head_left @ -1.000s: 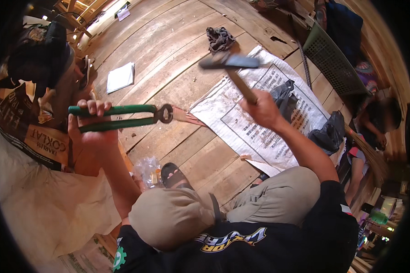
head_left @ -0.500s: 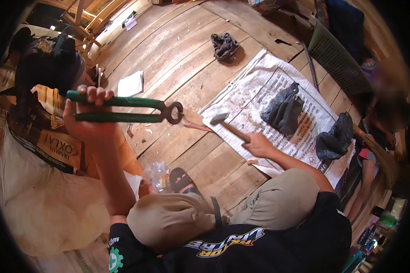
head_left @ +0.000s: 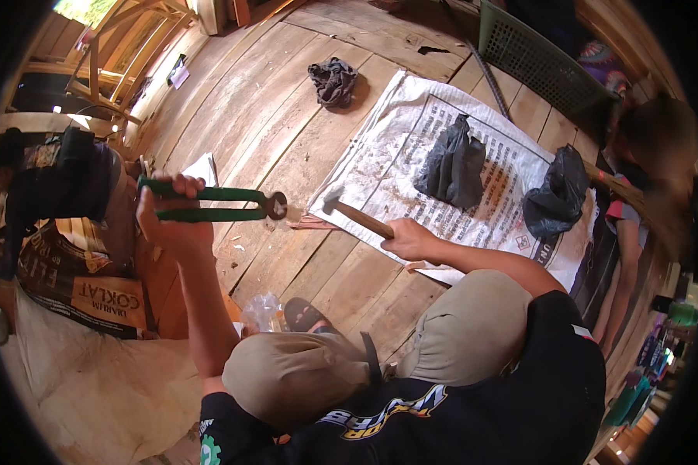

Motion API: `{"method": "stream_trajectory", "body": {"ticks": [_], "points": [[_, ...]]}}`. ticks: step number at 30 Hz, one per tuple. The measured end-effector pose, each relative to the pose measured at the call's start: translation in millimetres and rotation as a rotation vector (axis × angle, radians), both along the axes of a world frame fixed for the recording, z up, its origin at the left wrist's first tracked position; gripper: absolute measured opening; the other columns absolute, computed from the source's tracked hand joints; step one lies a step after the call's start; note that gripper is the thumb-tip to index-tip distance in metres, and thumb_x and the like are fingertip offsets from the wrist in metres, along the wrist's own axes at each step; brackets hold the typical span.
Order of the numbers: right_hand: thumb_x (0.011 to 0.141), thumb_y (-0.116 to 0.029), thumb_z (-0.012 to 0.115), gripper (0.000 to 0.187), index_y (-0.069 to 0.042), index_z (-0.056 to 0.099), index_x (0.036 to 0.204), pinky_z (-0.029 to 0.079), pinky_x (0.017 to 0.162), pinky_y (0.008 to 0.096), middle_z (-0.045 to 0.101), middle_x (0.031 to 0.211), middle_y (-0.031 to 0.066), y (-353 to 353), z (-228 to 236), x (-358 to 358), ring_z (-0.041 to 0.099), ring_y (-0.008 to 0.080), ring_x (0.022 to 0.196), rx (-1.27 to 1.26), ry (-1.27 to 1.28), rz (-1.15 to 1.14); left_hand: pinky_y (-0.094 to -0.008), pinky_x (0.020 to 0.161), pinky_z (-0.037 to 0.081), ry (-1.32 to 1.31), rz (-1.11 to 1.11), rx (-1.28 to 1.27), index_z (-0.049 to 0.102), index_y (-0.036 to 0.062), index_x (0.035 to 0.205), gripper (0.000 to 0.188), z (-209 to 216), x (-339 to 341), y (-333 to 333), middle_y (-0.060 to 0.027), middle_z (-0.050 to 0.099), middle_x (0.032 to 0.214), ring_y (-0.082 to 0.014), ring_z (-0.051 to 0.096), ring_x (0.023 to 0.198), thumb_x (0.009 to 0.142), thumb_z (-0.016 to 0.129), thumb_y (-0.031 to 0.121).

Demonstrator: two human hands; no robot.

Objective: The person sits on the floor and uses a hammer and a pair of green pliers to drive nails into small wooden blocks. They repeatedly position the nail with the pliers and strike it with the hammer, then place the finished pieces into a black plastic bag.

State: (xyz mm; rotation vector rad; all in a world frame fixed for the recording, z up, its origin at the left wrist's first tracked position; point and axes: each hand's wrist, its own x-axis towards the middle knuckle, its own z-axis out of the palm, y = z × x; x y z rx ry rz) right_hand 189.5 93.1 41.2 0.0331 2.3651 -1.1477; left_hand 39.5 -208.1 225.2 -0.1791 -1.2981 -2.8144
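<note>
My left hand (head_left: 174, 226) is raised at the left, its fingers wrapped round the handles of a pair of green-handled pincers (head_left: 225, 194). The round dark jaws of the pincers point right, above the plank floor. My right hand (head_left: 412, 240) grips a hammer (head_left: 364, 222) by its wooden handle, the metal head up and toward the pincers, a short gap from the jaws. Under the hammer lie the edge of a white printed sack (head_left: 380, 147) and some thin reddish wood strips (head_left: 318, 225). Whether the jaws pinch anything is too small to tell.
Two black plastic bags, one mid-sack (head_left: 451, 167) and one farther right (head_left: 554, 194), lie on the sack. Beyond it are a crumpled dark cloth (head_left: 333, 83) and a green basket (head_left: 551, 70). Clear plastic (head_left: 264, 312) lies by my sandalled foot. A person (head_left: 627, 256) is at the right.
The view has shifted, so the sack and bags appear farther left. The pincers and hammer have drawn slightly closer together. Both hands keep their hold.
</note>
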Motion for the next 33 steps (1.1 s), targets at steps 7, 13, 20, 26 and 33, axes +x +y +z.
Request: {"method": "stream_trajectory", "body": {"ticks": [7,13,20,26,33], "points": [[0.085,-0.012,0.064,0.017,-0.003,0.057,0.073,0.039,0.045,0.0289,0.057,0.064,0.0028,43,88,-19,0.051,0.0076,0.052,-0.715,0.158,-0.402,-0.0368,0.072,0.04,-0.055,0.02,-0.017,0.051,0.0072,0.088,0.032,-19,5,-20,-0.0047,0.046,0.074,-0.0184,0.045,0.068,0.084,0.054,0.039],[0.087,-0.008,0.062,0.013,-0.005,0.057,0.076,0.041,0.054,0.029,0.056,0.065,0.0,11,36,-7,0.051,0.0077,0.058,-0.836,0.382,-0.378,-0.0373,0.073,0.04,-0.066,-0.016,0.081,0.052,0.0071,0.088,0.032,-27,-1,-18,-0.0048,0.046,0.075,-0.0187,0.045,0.068,0.085,0.052,0.039],[0.078,-0.024,0.062,0.025,-0.001,0.065,0.085,0.051,0.063,0.0376,0.066,0.071,0.0118,14,-43,39,0.065,0.0191,0.066,-0.268,-0.235,-0.262,-0.0388,0.074,0.04,0.009,-0.114,0.003,0.053,0.0066,0.092,0.036,-30,19,-16,-0.0058,0.049,0.077,-0.0192,0.047,0.07,0.088,0.046,0.041],[0.083,-0.024,0.062,0.027,0.0,0.054,0.073,0.044,0.057,0.0344,0.054,0.062,0.0053,20,68,-17,0.052,0.014,0.059,-0.344,0.12,-0.102,-0.0384,0.074,0.039,0.251,-0.33,-0.158,0.052,0.0066,0.096,0.036,-3,38,6,-0.0055,0.048,0.078,-0.018,0.046,0.069,0.089,0.043,0.04],[0.078,-0.024,0.059,0.027,0.001,0.064,0.086,0.048,0.067,0.0418,0.064,0.073,0.0211,2,36,-6,0.065,0.0328,0.072,-0.047,0.014,0.095,-0.0386,0.07,0.037,0.3,-0.554,-0.123,0.05,0.0047,0.096,0.042,2,57,26,-0.0063,0.048,0.077,-0.0177,0.045,0.068,0.089,0.045,0.046]]}}
